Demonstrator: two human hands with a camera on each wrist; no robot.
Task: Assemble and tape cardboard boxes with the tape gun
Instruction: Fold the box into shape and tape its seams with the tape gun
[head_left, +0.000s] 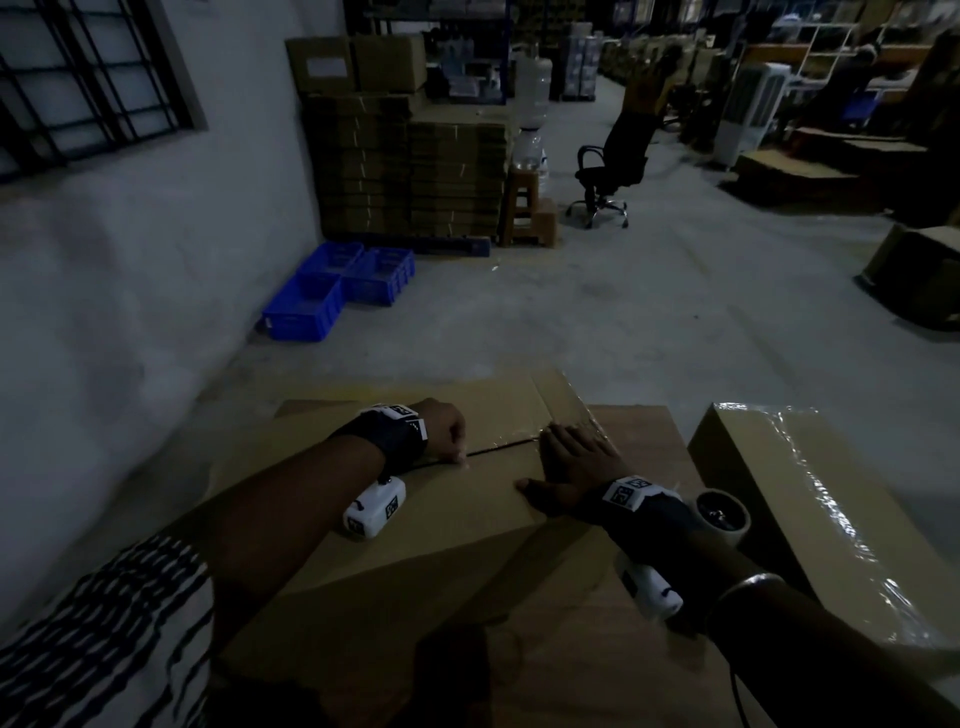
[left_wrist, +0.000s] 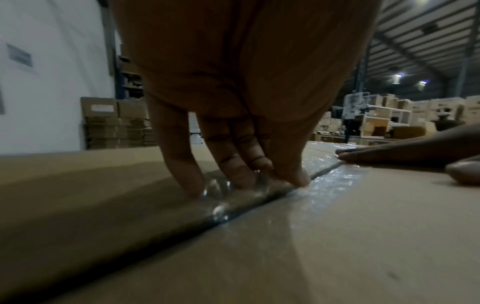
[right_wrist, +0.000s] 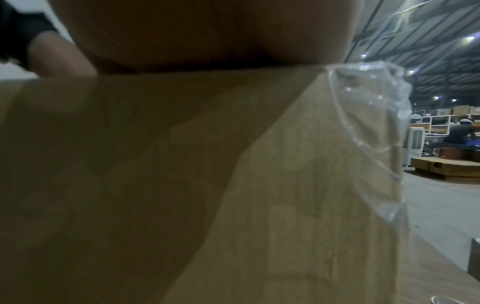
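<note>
While the left hand (head_left: 441, 431) presses its bent fingertips (left_wrist: 293, 176) down on the clear shiny packing tape (left_wrist: 324, 181) over the centre seam, the right hand (head_left: 571, 467) lies flat, fingers straight and together, on the flap just beyond that grip, holding the big brown cardboard box (head_left: 426, 519) steady on the wooden desk (head_left: 644, 431). Neither hand is clamped on anything; both simply bear down. The box looks light and probably empty, its flaps stiff along the board but likely to give at the seam, so pressure is best kept right beside the join. The tape is thin, slick and wrinkles readily; at the box's far edge, past the right hand, it bunches loose (right_wrist: 369, 115). Close by the right wrist sits a roll of tape (head_left: 722, 514), beside a second brown box already taped (head_left: 810, 499).
</note>
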